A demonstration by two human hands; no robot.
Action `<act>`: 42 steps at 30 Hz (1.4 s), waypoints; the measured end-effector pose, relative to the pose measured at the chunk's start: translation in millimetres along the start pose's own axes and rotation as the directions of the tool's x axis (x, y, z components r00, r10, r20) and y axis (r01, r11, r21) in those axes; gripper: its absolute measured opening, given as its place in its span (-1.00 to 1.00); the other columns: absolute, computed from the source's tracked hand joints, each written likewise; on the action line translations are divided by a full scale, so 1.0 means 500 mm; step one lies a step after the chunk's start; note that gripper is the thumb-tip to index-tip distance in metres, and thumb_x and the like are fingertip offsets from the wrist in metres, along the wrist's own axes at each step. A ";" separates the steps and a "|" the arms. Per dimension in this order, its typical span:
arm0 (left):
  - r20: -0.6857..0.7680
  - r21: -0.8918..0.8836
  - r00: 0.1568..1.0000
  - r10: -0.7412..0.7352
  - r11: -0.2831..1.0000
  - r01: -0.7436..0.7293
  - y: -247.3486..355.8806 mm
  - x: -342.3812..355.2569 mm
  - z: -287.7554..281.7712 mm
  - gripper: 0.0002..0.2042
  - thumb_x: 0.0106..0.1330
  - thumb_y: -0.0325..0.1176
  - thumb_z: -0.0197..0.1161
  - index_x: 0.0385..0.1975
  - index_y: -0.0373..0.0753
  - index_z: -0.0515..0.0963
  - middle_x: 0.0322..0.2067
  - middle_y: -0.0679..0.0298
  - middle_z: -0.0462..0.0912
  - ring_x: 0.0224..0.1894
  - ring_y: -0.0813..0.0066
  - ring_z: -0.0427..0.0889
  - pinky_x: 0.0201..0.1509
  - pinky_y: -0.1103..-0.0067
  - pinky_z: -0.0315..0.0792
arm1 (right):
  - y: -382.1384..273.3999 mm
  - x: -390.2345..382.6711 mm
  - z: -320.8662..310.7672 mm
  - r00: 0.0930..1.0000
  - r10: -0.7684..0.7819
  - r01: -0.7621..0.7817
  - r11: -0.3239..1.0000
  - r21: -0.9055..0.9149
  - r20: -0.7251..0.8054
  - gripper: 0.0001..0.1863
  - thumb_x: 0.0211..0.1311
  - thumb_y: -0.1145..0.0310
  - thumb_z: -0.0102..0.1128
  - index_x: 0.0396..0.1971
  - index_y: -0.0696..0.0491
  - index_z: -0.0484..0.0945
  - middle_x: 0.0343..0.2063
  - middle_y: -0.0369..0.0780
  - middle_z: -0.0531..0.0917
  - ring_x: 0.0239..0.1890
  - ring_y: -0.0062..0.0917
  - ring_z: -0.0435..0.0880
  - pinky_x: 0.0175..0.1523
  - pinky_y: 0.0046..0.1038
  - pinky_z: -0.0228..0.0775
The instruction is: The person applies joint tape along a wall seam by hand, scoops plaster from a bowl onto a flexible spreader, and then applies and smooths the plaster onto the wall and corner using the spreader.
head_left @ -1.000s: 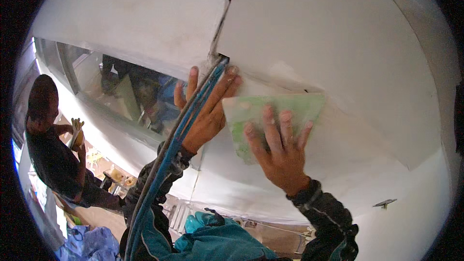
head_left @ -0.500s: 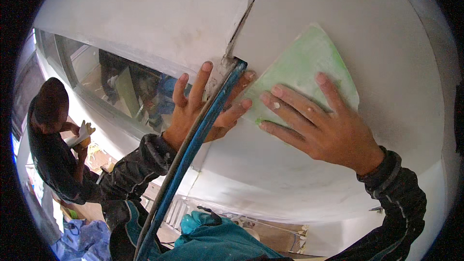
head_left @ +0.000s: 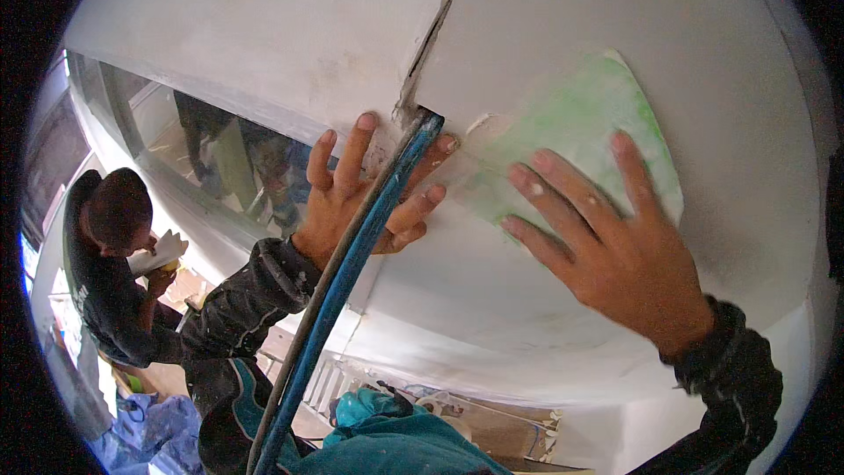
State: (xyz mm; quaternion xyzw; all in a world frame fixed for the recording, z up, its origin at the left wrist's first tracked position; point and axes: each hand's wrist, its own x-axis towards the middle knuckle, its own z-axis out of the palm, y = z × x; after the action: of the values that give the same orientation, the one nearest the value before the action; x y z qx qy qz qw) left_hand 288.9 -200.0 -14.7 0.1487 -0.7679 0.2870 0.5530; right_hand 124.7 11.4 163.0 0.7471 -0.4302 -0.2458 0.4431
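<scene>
My right hand point(head_left: 620, 251) lies flat with its fingers spread over a dusty, green triangular sheet of sandpaper point(head_left: 589, 105), pressing it to a pale curved panel point(head_left: 545, 0). My left hand point(head_left: 343, 189) is open, its fingers spread near the lower end of a cracked seam point(head_left: 433, 31) in the panel. A long blue bar-like edge with a dark strip point(head_left: 352, 277) slants in front of that hand and hides part of its palm. Index finger and thumb show to the right of the edge; whether they touch the panel I cannot tell.
A window point(head_left: 237, 158) sits in the panel beyond my left hand. On the left a person point(head_left: 123, 290) in dark clothing holds a white sheet. Blue cloth or plastic point(head_left: 149, 431) lies at the lower left; my teal garment point(head_left: 404, 444) shows at the bottom.
My right hand and the sandpaper have slid to the right across the panel, the sheet blurred now. My left hand stays in place. The person on the left has bent over the white sheet.
</scene>
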 end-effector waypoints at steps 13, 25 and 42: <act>-0.024 -0.078 0.999 0.033 0.996 -0.035 -0.076 -0.022 0.034 -0.48 0.27 -0.07 0.26 0.20 0.38 0.22 0.47 0.42 0.27 0.48 -0.19 0.08 0.44 -0.03 -0.10 | -0.002 0.099 -0.020 0.997 0.015 -0.007 0.995 0.098 -0.077 -0.76 0.28 0.21 0.24 -0.07 -0.22 0.69 0.19 -0.26 0.59 0.37 -0.37 0.38 0.51 0.24 -0.02; -0.126 -0.043 0.992 0.027 0.999 -0.033 -0.088 -0.038 0.024 -0.40 0.29 -0.16 0.07 0.35 0.15 0.09 0.31 0.32 0.52 0.40 -0.24 0.21 0.41 0.00 -0.02 | -0.016 0.154 -0.049 0.990 -0.089 0.093 0.995 0.034 -0.105 -0.81 0.28 0.18 0.30 -0.14 -0.25 0.74 0.16 -0.27 0.63 0.34 -0.39 0.43 0.51 0.21 0.02; -0.069 0.058 0.998 0.006 0.998 -0.002 -0.094 0.074 -0.046 -0.38 0.34 -0.19 0.08 0.39 0.22 0.05 0.29 0.22 0.53 0.38 -0.14 0.31 0.41 -0.03 -0.05 | 0.093 0.138 -0.107 0.985 -0.149 0.153 0.988 0.034 -0.091 -0.80 0.28 0.16 0.27 -0.14 -0.23 0.74 0.12 -0.26 0.67 0.33 -0.38 0.46 0.51 0.22 -0.02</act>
State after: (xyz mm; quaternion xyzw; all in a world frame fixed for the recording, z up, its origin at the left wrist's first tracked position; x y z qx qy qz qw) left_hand 319.4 -220.0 38.3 0.1530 -0.7401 0.3152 0.5740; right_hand 179.8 -34.9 230.7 0.7965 -0.3572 -0.2368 0.4266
